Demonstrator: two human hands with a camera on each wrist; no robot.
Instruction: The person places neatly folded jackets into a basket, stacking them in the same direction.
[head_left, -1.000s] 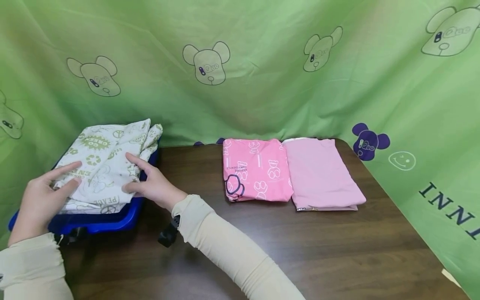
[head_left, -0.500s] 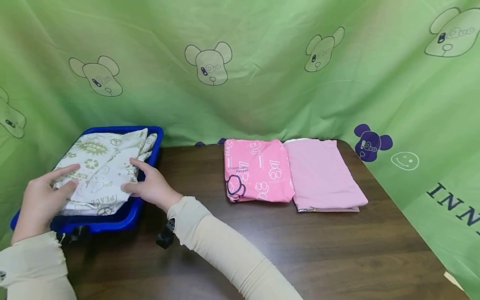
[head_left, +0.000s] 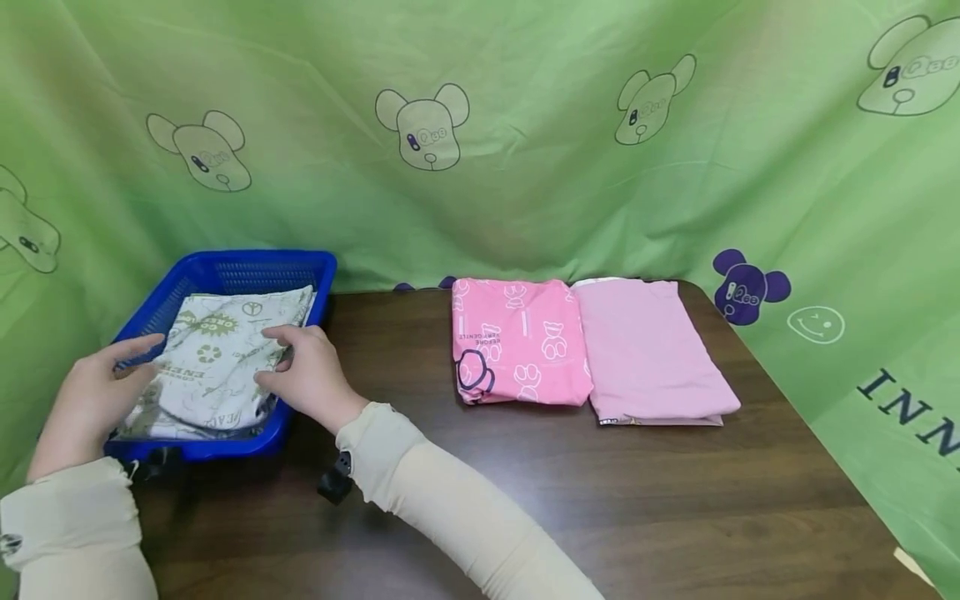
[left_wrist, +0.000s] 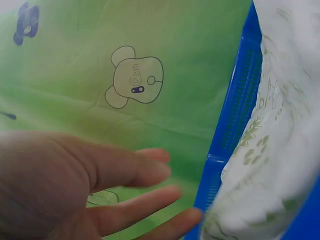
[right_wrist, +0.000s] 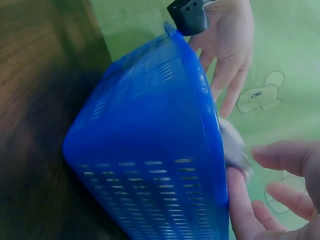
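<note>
A folded white cloth with green print (head_left: 213, 358) lies low inside the blue plastic basket (head_left: 275, 273) at the left of the head view. My left hand (head_left: 93, 400) is over the basket's left side, fingers spread and relaxed. In the left wrist view those fingers (left_wrist: 145, 212) hold nothing, their tips close to the rim. On the other side, my right hand (head_left: 318, 375) hovers at the right rim with thumb and fingers apart. The right wrist view has one finger (right_wrist: 240, 200) right at the basket's rim, near the blurred cloth edge (right_wrist: 232, 147).
Two folded fabric pieces lie side by side on the brown wooden table (head_left: 480, 492): a bright pink one with white bears (head_left: 521, 342) and a plain light pink one (head_left: 652, 350). A green printed curtain (head_left: 525, 208) hangs along the back and sides.
The white printed cloth has dropped deeper into the basket, and the basket's back wall now shows above it. Both hands have loosened from the cloth. The pink pieces stay put.
</note>
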